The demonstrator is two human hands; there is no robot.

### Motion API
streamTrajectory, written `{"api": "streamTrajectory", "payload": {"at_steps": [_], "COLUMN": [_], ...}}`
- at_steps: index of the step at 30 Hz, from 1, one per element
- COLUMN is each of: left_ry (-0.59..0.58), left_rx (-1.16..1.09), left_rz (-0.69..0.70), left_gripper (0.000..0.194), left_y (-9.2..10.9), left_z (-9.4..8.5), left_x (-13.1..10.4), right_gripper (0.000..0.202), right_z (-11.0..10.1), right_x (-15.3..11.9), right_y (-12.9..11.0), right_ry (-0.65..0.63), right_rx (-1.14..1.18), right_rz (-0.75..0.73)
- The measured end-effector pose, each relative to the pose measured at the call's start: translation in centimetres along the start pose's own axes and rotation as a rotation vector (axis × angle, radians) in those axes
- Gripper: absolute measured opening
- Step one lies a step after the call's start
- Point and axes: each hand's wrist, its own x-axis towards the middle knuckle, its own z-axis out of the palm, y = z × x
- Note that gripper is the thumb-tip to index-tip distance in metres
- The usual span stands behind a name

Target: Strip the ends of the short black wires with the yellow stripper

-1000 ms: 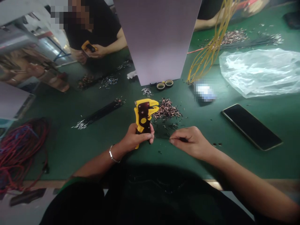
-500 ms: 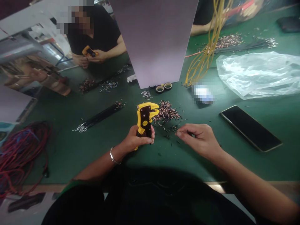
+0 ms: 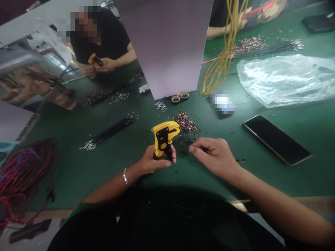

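Observation:
A yellow and black wire stripper point(image 3: 164, 137) stands upright in my left hand point(image 3: 155, 160), whose fingers wrap round its handles. Its jaws point right, toward a pile of short copper-ended wire pieces point(image 3: 185, 122). To the right of the tool, my right hand point(image 3: 216, 153) has thumb and forefinger pinched together. Whatever is between those fingertips is too small to make out. Small black scraps point(image 3: 184, 152) lie scattered on the green table point(image 3: 110, 181) between the hands. A bundle of black wires point(image 3: 110, 133) with bare ends rests to the left.
A phone point(image 3: 277, 139) and a clear plastic bag point(image 3: 282, 82) lie right. Two tape rolls point(image 3: 180, 98) sit by a grey panel point(image 3: 167, 48). Yellow wires point(image 3: 222, 62) hang beyond. Red cables point(image 3: 23, 174) are coiled left. Across the table a person point(image 3: 104, 45) holds a similar tool.
The wire stripper in my left hand has come down slightly toward me, away from the pile. My pinched right hand has shifted a little left, nearer the tool. The view has moved slightly.

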Motion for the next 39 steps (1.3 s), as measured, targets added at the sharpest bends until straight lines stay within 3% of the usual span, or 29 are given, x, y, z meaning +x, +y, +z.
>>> {"api": "streamTrajectory", "payload": {"at_steps": [5, 11, 31, 39], "left_ry": [-0.011, -0.005, 0.205, 0.232], "left_rx": [0.187, 0.228, 0.591, 0.374], "left_rz": [0.003, 0.029, 0.009, -0.105], "left_gripper": [0.033, 0.030, 0.024, 0.032], "left_y": [0.3, -0.2, -0.4, -1.0], "left_z": [0.5, 0.6, 1.1, 0.6], "left_x": [-0.1, -0.1, -0.2, -0.4], "right_gripper": [0.031, 0.029, 0.031, 0.029], "right_z": [0.6, 1.1, 1.7, 1.5], "right_x": [-0.2, -0.5, -0.5, -0.5], "right_y": [-0.4, -0.6, -0.7, -0.4], "right_ry": [0.034, 0.023, -0.025, -0.065], "right_rx": [-0.014, 0.011, 0.067, 0.103], "right_rz": [-0.032, -0.070, -0.013, -0.003]}}
